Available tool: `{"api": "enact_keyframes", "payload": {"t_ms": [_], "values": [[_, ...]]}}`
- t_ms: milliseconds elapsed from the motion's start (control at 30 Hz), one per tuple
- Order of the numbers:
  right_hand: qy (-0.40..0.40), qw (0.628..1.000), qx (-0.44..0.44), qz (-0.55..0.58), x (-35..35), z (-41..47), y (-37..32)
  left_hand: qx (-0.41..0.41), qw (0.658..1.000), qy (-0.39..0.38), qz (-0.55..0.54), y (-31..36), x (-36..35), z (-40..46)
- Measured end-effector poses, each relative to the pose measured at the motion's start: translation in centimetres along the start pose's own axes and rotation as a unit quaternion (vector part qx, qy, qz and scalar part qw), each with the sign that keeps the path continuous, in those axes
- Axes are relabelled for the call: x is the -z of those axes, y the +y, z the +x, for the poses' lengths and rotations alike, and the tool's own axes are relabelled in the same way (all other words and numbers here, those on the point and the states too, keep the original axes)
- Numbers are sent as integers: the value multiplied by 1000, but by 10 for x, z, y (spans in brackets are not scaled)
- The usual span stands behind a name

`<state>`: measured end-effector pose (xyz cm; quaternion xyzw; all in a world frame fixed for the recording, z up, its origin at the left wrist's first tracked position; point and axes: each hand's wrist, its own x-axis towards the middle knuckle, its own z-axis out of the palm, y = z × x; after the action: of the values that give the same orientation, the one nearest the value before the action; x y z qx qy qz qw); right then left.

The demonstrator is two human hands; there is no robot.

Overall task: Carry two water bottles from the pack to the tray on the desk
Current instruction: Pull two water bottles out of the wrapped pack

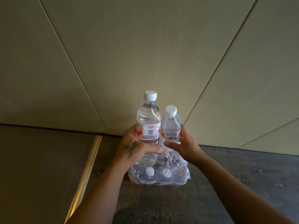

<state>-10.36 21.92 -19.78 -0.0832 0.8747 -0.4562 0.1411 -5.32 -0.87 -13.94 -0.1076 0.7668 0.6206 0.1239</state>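
In the head view, the left hand (pixel 137 151), which has a dark flower tattoo on its back, is wrapped round the lower body of a clear plastic water bottle with a white screw cap and a red-and-white label (pixel 148 125). Its fingers are closed on the bottle below the label, thumb across the front. The right hand (pixel 186 147) holds a second clear plastic water bottle with a white cap (pixel 171 125), fingers curled behind it and thumb pressed to its front near the label. Both bottles stand upright, touching side by side, lifted just above the shrink-wrapped pack of remaining bottles (pixel 159 173), which sits on the dark floor (pixel 226 175) against a pale panelled wall (pixel 145 46). Neither the tray nor the worktop is in view.

Both bottles look full and sealed, so each is likely fairly heavy for one hand, with the weight low. The thin plastic walls will probably dent under a hard squeeze, and the smooth label film may be slippery. The ribbed lower body or the waist just below the label seems the surest place to hold; the neck under the cap is stiffer but narrower. The pack's loose film is soft and crinkled and could snag a bottle base.
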Motion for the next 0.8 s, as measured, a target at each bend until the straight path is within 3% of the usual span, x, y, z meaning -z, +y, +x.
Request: {"api": "enact_keyframes", "payload": {"t_ms": [167,333,567,800], "values": [[24,993,-19,113,26,-49,-41,8,999,-19,-30,35,3,-27],[53,955,-75,281,59,-109,-104,34,995,-39,-85,102,8,-79],[108,915,-156,356,137,-208,-257,80,989,-62,-104,262,29,-193],[99,909,-162,370,267,-309,-439,116,982,-46,-141,444,64,-321]]}}
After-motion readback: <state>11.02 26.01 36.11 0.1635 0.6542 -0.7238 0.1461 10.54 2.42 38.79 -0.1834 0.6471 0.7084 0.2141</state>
